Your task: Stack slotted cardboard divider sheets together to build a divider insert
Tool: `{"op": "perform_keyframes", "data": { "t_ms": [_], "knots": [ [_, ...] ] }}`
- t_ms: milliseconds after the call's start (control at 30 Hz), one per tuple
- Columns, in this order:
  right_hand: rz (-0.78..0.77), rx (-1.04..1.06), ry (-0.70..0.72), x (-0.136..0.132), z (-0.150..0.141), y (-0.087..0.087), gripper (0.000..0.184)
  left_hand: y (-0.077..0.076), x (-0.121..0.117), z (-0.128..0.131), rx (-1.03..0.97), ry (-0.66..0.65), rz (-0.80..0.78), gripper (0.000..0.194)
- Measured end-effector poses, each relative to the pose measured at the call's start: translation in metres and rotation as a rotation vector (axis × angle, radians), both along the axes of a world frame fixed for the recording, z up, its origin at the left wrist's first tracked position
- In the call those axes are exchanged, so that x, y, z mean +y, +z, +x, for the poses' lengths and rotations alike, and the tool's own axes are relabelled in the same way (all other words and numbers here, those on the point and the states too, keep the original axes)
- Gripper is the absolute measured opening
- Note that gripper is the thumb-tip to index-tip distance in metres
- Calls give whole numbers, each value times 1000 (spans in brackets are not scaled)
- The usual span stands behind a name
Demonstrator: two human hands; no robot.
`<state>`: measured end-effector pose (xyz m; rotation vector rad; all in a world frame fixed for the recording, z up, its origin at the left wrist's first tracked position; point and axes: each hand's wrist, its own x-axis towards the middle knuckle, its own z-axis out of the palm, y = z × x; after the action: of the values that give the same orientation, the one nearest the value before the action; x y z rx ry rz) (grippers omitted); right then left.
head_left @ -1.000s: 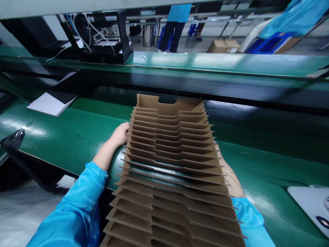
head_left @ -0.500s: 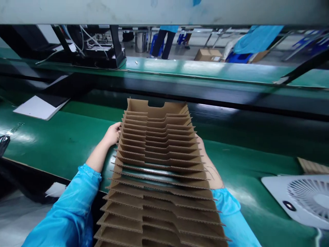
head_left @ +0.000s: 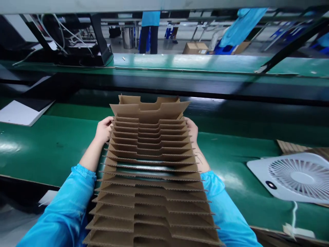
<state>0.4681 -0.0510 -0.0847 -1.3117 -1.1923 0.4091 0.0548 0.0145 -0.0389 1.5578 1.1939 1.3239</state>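
A long brown cardboard divider rack (head_left: 151, 159), with several slotted cross partitions, stretches away from me. My left hand (head_left: 103, 129) is closed at its far left side, fingers curled against the partition ends. At the far right side my right hand (head_left: 191, 130) is closed in the same way, its fingertips partly hidden behind the cardboard. Near the far end, one cardboard partition (head_left: 150, 112) stands higher and wider than its neighbours, in front of the notched end wall (head_left: 130, 99). Both forearms lie along the rack's sides in blue sleeves.
Beneath the rack is a green work surface (head_left: 64, 137). A white fan (head_left: 290, 176) lies at the right, beside corrugated cardboard (head_left: 293, 146). White sheets (head_left: 22, 112) lie at the left. A dark bar (head_left: 218, 99) crosses behind; a person (head_left: 150, 31) stands in the background.
A partition near the far end now stands raised and spread outward. My right hand has come into sight at the rack's side. The whole view has shifted, moving the scene leftward.
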Motion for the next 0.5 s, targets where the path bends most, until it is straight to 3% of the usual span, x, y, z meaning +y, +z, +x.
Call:
{"op": "perform_keyframes", "data": {
  "t_ms": [167,300,500],
  "knots": [
    [41,126,-100,0,7,17,51,2,6,3,-85,72,112,49],
    [4,144,-84,-5,4,25,49,1,10,2,-101,45,58,65],
    [-22,50,-29,-21,3,28,40,4,4,-1,-53,27,113,59]
  ]
}}
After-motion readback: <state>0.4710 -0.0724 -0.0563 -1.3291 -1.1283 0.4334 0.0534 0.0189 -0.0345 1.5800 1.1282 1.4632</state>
